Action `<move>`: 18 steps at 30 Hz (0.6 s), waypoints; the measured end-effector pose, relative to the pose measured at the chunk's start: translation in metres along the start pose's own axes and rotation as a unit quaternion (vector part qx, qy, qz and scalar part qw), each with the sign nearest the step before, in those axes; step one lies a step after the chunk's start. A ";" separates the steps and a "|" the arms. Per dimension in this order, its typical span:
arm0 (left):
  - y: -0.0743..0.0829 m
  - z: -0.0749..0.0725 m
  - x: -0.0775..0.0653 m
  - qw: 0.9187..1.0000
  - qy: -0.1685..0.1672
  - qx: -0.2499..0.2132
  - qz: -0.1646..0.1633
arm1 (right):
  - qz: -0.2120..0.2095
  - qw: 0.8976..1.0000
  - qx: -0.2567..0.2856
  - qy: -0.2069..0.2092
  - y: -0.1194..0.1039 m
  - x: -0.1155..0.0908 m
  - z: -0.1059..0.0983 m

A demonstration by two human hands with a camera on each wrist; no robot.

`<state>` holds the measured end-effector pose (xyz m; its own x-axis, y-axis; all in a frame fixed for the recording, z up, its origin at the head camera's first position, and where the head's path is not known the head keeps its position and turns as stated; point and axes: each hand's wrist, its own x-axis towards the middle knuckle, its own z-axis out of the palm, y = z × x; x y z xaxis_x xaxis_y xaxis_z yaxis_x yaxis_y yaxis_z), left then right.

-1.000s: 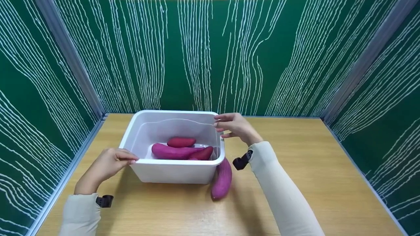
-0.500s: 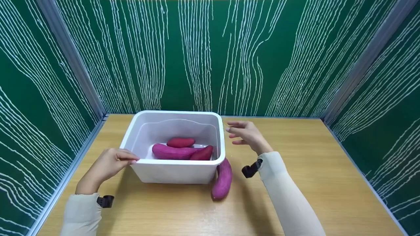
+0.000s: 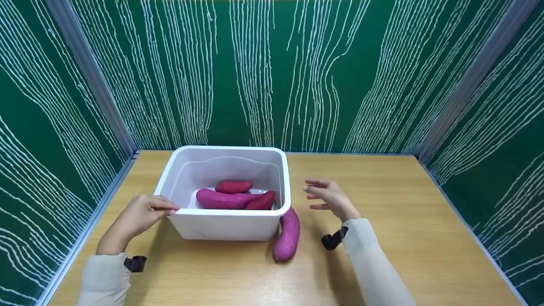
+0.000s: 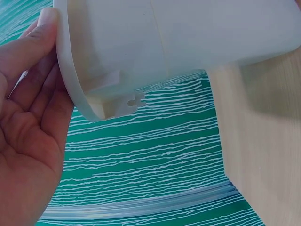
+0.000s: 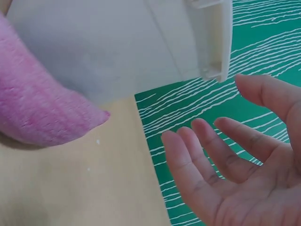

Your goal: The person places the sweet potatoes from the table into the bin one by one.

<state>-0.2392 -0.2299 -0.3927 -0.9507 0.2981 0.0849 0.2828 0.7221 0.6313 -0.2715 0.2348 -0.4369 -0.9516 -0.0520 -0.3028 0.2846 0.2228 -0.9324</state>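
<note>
A white plastic bin (image 3: 225, 225) stands on the table. My left hand (image 3: 142, 214) pinches its near left rim, thumb and fingers on either side of the edge in the left wrist view. Inside lie a long purple-pink sweet potato (image 3: 219, 199) and two darker red ones, one red sweet potato (image 3: 233, 186) behind and another red sweet potato (image 3: 261, 201) at the right. Outside, by the bin's near right corner, a curved pink sweet potato (image 3: 287, 238) lies on the table. My right hand (image 3: 333, 199) hovers right of the bin with fingers spread, holding nothing.
The wooden table (image 3: 403, 221) is bounded by green panels (image 3: 361, 106) with white wavy lines at the back and both sides. Grey metal posts (image 3: 459, 89) stand at the back corners.
My right hand has left the bin's right rim and moved right and toward me. My left hand has kept its hold on the rim; the sweet potatoes stay put.
</note>
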 end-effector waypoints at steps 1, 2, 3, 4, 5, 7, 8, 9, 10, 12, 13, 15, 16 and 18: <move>0.000 0.000 0.000 1.000 0.000 0.000 -0.002 | 0.003 1.000 0.003 0.002 0.004 0.000 0.000; 0.000 0.001 0.000 1.000 0.000 0.000 -0.002 | 0.006 1.000 0.006 0.002 0.007 -0.001 0.001; 0.000 0.001 0.000 1.000 0.001 -0.001 -0.002 | 0.008 1.000 0.007 0.003 0.011 -0.001 0.001; 0.000 0.001 0.000 1.000 0.001 0.000 0.001 | 0.009 1.000 0.009 0.003 0.015 -0.001 0.002; 0.000 0.001 0.000 1.000 0.002 0.000 0.004 | 0.010 1.000 0.011 0.003 0.019 -0.001 0.003; 0.000 0.001 0.000 1.000 0.004 -0.002 0.004 | 0.011 1.000 0.021 0.007 0.026 -0.001 0.006; 0.000 0.001 0.000 1.000 0.004 -0.002 0.007 | 0.013 1.000 0.024 0.008 0.030 -0.001 0.008; -0.001 0.001 -0.001 1.000 0.005 -0.002 0.009 | 0.014 1.000 0.025 0.009 0.034 -0.001 0.009; 0.000 0.001 -0.001 1.000 0.005 -0.003 0.012 | 0.014 0.999 0.028 0.008 0.038 -0.001 0.011; -0.001 0.001 -0.001 1.000 0.006 -0.002 0.013 | 0.017 0.999 0.034 0.010 0.045 -0.001 0.015; -0.001 0.001 -0.001 1.000 0.006 -0.002 0.014 | 0.018 0.999 0.037 0.009 0.049 -0.002 0.017; -0.001 0.001 -0.001 1.000 0.006 -0.002 0.015 | 0.020 0.999 0.045 0.009 0.055 -0.002 0.021; -0.001 0.001 -0.001 1.000 0.005 -0.003 0.014 | 0.021 0.998 0.050 0.009 0.058 -0.003 0.023; -0.001 0.001 -0.001 1.000 0.003 -0.004 0.011 | 0.028 0.998 0.061 0.012 0.064 -0.003 0.027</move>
<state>-0.2387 -0.2300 -0.3936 -0.9449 0.3105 0.1032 0.3029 0.7107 0.6349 -0.2472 0.2232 -0.5008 -0.9359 -0.0192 -0.3517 0.3479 0.1053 -0.9316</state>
